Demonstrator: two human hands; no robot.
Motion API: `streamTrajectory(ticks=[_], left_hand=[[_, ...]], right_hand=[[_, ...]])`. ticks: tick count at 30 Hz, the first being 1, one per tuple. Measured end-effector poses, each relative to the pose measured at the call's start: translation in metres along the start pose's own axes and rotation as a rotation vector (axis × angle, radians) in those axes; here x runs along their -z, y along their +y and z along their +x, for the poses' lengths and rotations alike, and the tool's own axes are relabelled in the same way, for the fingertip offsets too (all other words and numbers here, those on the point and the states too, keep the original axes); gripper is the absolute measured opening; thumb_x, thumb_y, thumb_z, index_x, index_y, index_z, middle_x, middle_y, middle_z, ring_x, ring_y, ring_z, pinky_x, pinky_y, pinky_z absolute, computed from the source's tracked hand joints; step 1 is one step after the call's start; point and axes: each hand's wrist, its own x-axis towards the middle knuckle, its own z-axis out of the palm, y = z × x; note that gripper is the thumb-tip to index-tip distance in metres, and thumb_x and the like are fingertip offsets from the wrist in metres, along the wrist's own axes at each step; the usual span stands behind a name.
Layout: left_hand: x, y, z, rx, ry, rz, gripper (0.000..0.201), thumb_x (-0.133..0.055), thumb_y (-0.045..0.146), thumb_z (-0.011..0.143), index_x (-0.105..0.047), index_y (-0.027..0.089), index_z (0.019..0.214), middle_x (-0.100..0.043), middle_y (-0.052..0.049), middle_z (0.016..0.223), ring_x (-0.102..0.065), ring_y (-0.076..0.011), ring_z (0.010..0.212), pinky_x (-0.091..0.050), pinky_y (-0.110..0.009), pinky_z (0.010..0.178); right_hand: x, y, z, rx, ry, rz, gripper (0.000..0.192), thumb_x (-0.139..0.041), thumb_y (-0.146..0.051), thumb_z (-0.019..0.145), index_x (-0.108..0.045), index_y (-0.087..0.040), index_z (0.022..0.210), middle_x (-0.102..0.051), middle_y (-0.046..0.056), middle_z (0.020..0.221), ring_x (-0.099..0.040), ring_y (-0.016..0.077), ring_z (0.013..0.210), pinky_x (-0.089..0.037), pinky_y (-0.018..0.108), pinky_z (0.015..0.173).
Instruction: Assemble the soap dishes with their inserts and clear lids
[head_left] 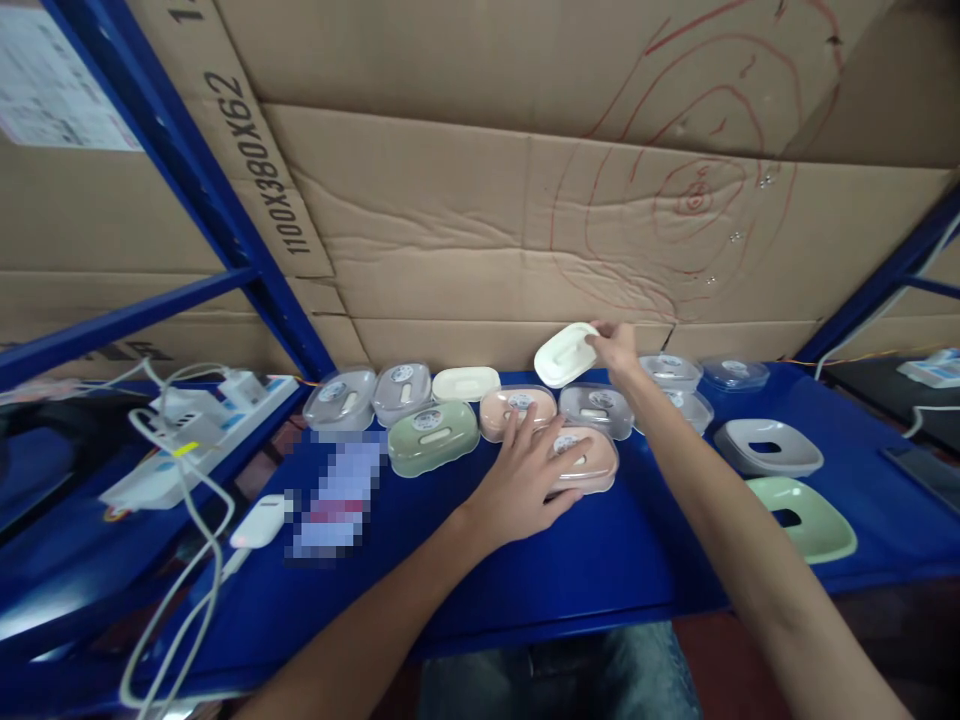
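My right hand point(615, 348) grips the edge of a cream oval soap dish part point(566, 355), held tilted above the back row near the cardboard. My left hand point(525, 475) lies with fingers spread over a pink soap box with a clear lid point(589, 460), and its fingertips reach a second pink soap box point(499, 412) behind. Between these and my right forearm sits a grey soap box point(598, 410). A green soap box point(431, 440) stands left of my left hand. Another cream oval piece point(466, 384) rests behind it.
Grey soap boxes point(341, 400) stand at the back left, others at the back right. A grey tray point(769, 447) and a green tray point(825, 525) lie right of my forearm. A power strip point(202, 440) with cables and a white device point(259, 520) occupy the left.
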Motion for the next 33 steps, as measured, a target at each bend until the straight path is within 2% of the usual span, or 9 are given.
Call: streamTrajectory(ticks=[5, 8, 12, 17, 20, 23, 28, 31, 33], left_hand=[[0.004, 0.002, 0.005, 0.01, 0.079, -0.111, 0.084, -0.077, 0.051, 0.097, -0.044, 0.024, 0.169, -0.038, -0.019, 0.177, -0.02, -0.0499, 0.168, -0.01, -0.077, 0.134], [0.012, 0.009, 0.007, 0.063, 0.234, -0.293, 0.081, -0.071, 0.047, 0.1, -0.04, 0.02, 0.17, -0.045, -0.022, 0.172, -0.033, -0.0442, 0.165, -0.025, -0.069, 0.134], [0.023, 0.019, 0.009, 0.211, 0.382, -0.717, 0.061, -0.065, 0.044, 0.105, -0.052, 0.022, 0.16, -0.068, -0.019, 0.149, -0.069, -0.0344, 0.129, -0.053, -0.055, 0.115], [0.019, 0.024, 0.014, 0.433, 0.314, -1.297, 0.05, -0.079, 0.05, 0.096, -0.072, 0.02, 0.135, -0.078, -0.011, 0.122, -0.072, -0.0298, 0.112, -0.059, -0.037, 0.092], [0.016, 0.021, 0.017, 0.618, 0.307, -1.5, 0.05, -0.089, 0.043, 0.085, -0.077, 0.018, 0.126, -0.079, -0.008, 0.112, -0.073, -0.0265, 0.103, -0.057, -0.032, 0.083], [0.023, 0.018, 0.02, 0.71, 0.33, -1.643, 0.049, -0.093, 0.033, 0.077, -0.079, 0.017, 0.121, -0.08, -0.008, 0.111, -0.073, -0.024, 0.1, -0.056, -0.03, 0.082], [0.037, 0.015, 0.023, 0.747, 0.345, -1.781, 0.043, -0.089, 0.022, 0.074, -0.08, 0.016, 0.115, -0.081, -0.008, 0.113, -0.072, -0.0235, 0.1, -0.056, -0.029, 0.08], [0.038, 0.014, 0.024, 0.741, 0.327, -1.836, 0.038, -0.084, 0.022, 0.077, -0.079, 0.017, 0.114, -0.081, -0.008, 0.12, -0.073, -0.024, 0.102, -0.057, -0.03, 0.081], [0.037, 0.013, 0.025, 0.752, 0.324, -1.844, 0.032, -0.082, 0.026, 0.081, -0.08, 0.019, 0.112, -0.082, -0.007, 0.118, -0.074, -0.0243, 0.104, -0.058, -0.03, 0.082]], right_hand=[[0.073, 0.031, -0.026, -0.018, 0.156, 0.249, 0.046, -0.052, -0.037, 0.102, -0.066, -0.015, 0.139, -0.077, 0.019, 0.13, -0.078, 0.0307, 0.112, -0.065, 0.041, 0.09], [0.099, 0.045, -0.066, 0.017, 0.15, 0.512, 0.046, -0.062, -0.052, 0.096, -0.067, -0.021, 0.129, -0.078, 0.017, 0.122, -0.078, 0.0329, 0.102, -0.065, 0.046, 0.082], [0.094, 0.038, -0.13, 0.043, 0.052, 0.719, 0.041, -0.071, -0.05, 0.091, -0.063, -0.026, 0.122, -0.078, 0.012, 0.112, -0.075, 0.0278, 0.087, -0.06, 0.04, 0.068], [0.066, 0.002, -0.181, 0.096, -0.097, 0.787, 0.037, -0.069, -0.052, 0.096, -0.055, -0.027, 0.12, -0.078, 0.005, 0.097, -0.069, 0.021, 0.072, -0.055, 0.034, 0.06], [0.075, -0.003, -0.192, 0.229, -0.15, 0.604, 0.036, -0.066, -0.052, 0.1, -0.056, -0.027, 0.124, -0.079, 0.007, 0.106, -0.073, 0.0232, 0.081, -0.061, 0.038, 0.071], [0.112, 0.021, -0.207, 0.359, -0.054, 0.172, 0.038, -0.066, -0.054, 0.102, -0.064, -0.027, 0.128, -0.076, 0.01, 0.13, -0.076, 0.03, 0.107, -0.061, 0.049, 0.098], [0.176, 0.114, -0.248, 0.215, 0.054, -0.468, 0.075, -0.064, -0.079, 0.095, -0.061, -0.024, 0.146, -0.072, 0.018, 0.137, -0.069, 0.0471, 0.126, -0.057, 0.063, 0.102], [0.183, 0.166, -0.267, 0.182, -0.03, -0.589, 0.087, -0.066, -0.085, 0.089, -0.057, -0.024, 0.15, -0.07, 0.021, 0.139, -0.069, 0.0489, 0.125, -0.06, 0.062, 0.097], [0.177, 0.188, -0.273, 0.186, -0.005, -0.631, 0.091, -0.062, -0.09, 0.088, -0.059, -0.023, 0.15, -0.068, 0.022, 0.142, -0.066, 0.0509, 0.131, -0.06, 0.065, 0.097]])
